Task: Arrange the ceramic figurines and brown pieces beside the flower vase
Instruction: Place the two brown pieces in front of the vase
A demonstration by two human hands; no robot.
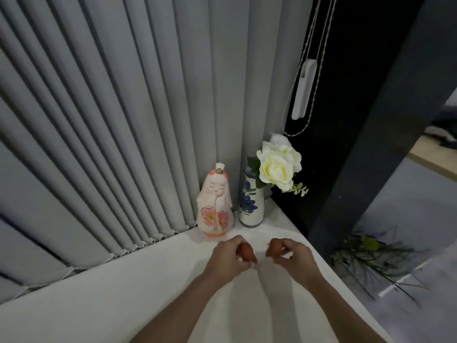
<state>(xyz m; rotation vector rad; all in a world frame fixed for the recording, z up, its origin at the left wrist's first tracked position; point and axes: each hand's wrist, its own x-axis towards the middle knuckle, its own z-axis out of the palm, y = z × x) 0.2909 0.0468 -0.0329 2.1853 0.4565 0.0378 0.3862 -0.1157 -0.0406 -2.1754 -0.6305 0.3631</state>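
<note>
Cream ceramic figurine [214, 203] with pink flower pattern and orange base, white flower vase [251, 205] painted with blue blooms, pale white roses [277, 167], reddish-brown pieces [247, 251], grey blinds [111, 120]

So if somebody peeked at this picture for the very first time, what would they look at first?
Probably the pale doll figurine with pink flowers painted on it, standing on the white ledge by the grey blinds. Right beside it is a blue-flowered vase holding creamy white roses. Nearer the camera, the left hand and right hand each hold a small brown piece.
</note>
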